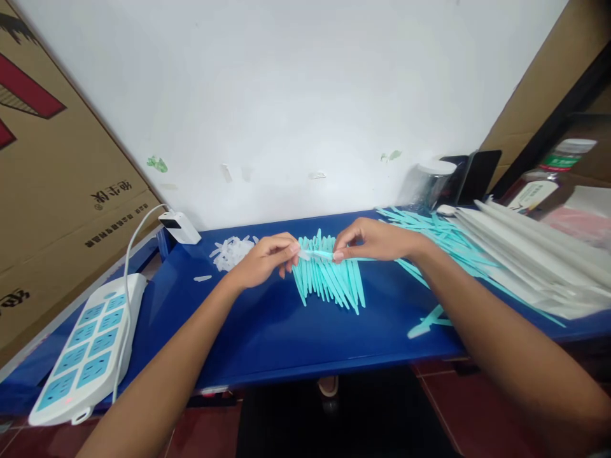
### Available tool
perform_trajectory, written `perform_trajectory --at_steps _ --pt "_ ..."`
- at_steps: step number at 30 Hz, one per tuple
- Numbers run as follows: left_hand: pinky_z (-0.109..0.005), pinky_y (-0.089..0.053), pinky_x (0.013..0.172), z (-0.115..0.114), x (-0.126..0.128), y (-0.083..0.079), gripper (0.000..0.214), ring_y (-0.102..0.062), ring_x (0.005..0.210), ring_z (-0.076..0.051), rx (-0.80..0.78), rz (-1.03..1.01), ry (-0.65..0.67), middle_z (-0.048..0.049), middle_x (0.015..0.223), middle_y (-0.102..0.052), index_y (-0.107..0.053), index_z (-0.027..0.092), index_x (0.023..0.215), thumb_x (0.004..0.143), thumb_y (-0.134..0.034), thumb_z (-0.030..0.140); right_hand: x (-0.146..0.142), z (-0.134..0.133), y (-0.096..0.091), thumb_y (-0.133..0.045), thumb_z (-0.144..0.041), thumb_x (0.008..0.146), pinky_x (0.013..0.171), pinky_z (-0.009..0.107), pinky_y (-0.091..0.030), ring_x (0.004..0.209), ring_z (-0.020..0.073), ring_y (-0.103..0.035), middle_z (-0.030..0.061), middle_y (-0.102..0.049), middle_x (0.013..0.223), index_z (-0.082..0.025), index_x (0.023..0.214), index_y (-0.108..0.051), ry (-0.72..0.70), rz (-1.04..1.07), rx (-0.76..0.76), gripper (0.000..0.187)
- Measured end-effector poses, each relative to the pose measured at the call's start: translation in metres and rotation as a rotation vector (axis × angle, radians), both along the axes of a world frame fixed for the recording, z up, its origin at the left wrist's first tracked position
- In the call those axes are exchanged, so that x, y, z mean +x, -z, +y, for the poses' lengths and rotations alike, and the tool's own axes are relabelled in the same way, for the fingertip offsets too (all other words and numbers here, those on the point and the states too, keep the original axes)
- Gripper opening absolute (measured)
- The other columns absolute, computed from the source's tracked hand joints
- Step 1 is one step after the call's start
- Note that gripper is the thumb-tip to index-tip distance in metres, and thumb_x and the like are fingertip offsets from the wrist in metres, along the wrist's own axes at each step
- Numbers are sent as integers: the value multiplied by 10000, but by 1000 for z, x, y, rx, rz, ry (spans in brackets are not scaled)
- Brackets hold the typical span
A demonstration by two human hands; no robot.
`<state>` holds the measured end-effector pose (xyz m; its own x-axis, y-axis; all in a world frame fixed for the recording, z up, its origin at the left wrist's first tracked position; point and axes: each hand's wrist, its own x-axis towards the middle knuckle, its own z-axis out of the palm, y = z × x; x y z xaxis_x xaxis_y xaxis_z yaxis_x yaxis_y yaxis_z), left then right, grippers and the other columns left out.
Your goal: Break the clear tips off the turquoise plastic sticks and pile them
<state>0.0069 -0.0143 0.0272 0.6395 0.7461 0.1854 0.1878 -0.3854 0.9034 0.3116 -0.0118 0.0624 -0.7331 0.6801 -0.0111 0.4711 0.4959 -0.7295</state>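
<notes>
My left hand and my right hand meet above the blue table, both pinched on one thin turquoise plastic stick held level between them. The left fingertips close on a small clear cap at the stick's left end. Directly beneath lies a fanned pile of turquoise sticks. A small heap of clear caps sits just left of my left hand.
More turquoise sticks and a stack of white sleeves lie at the right. One loose stick is near the front edge. A power strip and charger sit left, cardboard boxes beyond, jars back right.
</notes>
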Motion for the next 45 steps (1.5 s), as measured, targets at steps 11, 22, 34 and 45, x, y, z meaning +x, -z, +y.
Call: perform_trajectory --at_steps 11,22,34,45 --pt "-269 -527 617 -6 8 -2 460 -641 599 -136 -161 80 146 -56 730 -684 -733 131 780 998 -621 520 -11 2 13 -691 -569 927 769 318 -449 837 181 -622 73 -776 934 -155 1001 -832 -83 76 -119 443" --pt "-289 -523 701 5 -19 -16 455 -673 672 -171 100 105 -149 -73 732 -732 -713 150 752 1003 -592 509 18 10 -1 -692 -628 902 773 334 -486 787 190 -648 77 -765 844 -184 926 -837 119 44 -91 467" --pt "-326 -258 602 34 -37 14 412 -557 646 -215 655 765 -607 -69 677 -650 -555 208 631 1000 -462 365 44 -14 15 -749 -450 893 750 377 -626 773 250 -759 123 -803 871 -169 869 -770 656 -7 -106 283" --pt "-319 -248 596 32 -35 12 416 -538 617 -209 626 765 -614 -71 643 -639 -566 211 616 984 -463 377 27 -62 41 -550 -382 988 640 332 -517 712 249 -733 126 -796 822 -194 810 -661 803 -289 -15 281"
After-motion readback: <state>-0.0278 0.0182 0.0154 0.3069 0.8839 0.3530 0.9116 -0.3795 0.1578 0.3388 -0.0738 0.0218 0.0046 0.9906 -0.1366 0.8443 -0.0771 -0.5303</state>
